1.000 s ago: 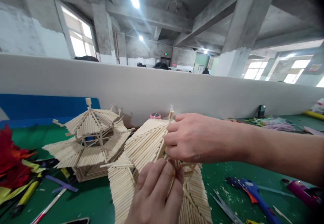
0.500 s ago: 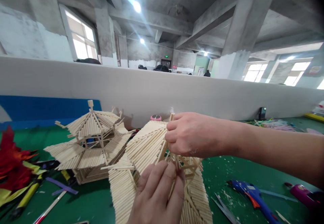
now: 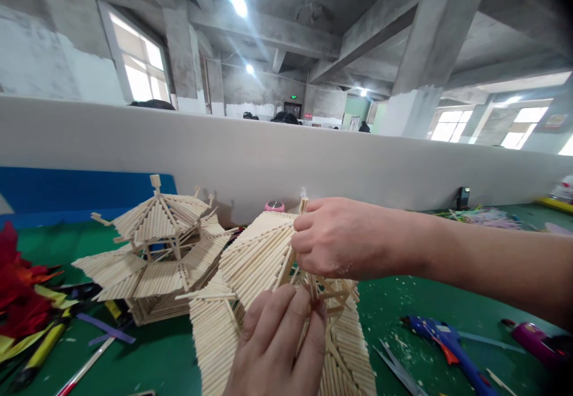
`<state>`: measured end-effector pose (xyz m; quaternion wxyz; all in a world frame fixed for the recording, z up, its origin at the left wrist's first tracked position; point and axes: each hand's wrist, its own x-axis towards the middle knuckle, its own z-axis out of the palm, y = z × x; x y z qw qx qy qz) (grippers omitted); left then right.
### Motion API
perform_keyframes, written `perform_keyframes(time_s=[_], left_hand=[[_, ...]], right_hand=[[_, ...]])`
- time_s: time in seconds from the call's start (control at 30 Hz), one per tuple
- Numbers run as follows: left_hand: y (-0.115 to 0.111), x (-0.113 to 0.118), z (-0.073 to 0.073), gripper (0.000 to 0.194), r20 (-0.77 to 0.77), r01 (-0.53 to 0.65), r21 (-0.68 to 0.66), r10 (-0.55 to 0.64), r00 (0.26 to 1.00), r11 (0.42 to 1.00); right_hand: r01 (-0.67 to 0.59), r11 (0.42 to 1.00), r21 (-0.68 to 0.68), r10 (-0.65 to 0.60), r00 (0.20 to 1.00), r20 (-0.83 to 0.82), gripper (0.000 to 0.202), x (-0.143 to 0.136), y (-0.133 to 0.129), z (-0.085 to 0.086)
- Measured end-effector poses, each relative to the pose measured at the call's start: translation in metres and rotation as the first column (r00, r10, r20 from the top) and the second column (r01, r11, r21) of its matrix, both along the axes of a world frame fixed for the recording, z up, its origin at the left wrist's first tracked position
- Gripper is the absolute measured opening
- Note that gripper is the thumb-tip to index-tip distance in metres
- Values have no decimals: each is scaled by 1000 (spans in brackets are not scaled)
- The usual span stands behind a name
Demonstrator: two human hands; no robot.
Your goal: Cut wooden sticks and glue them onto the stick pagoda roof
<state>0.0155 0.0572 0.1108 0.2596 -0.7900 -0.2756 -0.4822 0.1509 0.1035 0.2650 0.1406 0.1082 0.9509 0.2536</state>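
A pavilion model of thin wooden sticks (image 3: 262, 249) stands in front of me, with an upper roof over a wider lower roof. My right hand (image 3: 326, 238) reaches in from the right, its fingers curled at the top of the upper roof, beside a short upright stick; the fingertips are hidden. Lower down, my left hand (image 3: 282, 342) lies with bent fingers against the model's open frame under the upper roof. What its fingertips grip is out of sight. To the left is a second stick pavilion (image 3: 161, 246) with a small block on its peak.
On the green table (image 3: 403, 300) at the right lie a blue glue gun (image 3: 447, 342), scissors (image 3: 398, 369) and a magenta tool (image 3: 537, 342). Red petals (image 3: 20, 294) and a yellow-black tool (image 3: 45, 348) are at the left. A white partition (image 3: 224, 157) runs behind.
Both hands stay in the same places on the model. The view has shifted very slightly, so the left pavilion sits a little farther left.
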Motion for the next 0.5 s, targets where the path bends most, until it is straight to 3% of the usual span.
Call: perform_keyframes(time_s=[0.07,0.5], left_hand=[[-3,-4,2,25,-61,1,-36,-3,998,999],[-3,-4,2,23,-38,-4,-17,3,999,1000]], right_hand=[[-2,1000,-1,2,1000,-5,18,1,-1,1],[-8,999,-53,5,998,-60,19,-3,-13,-6]])
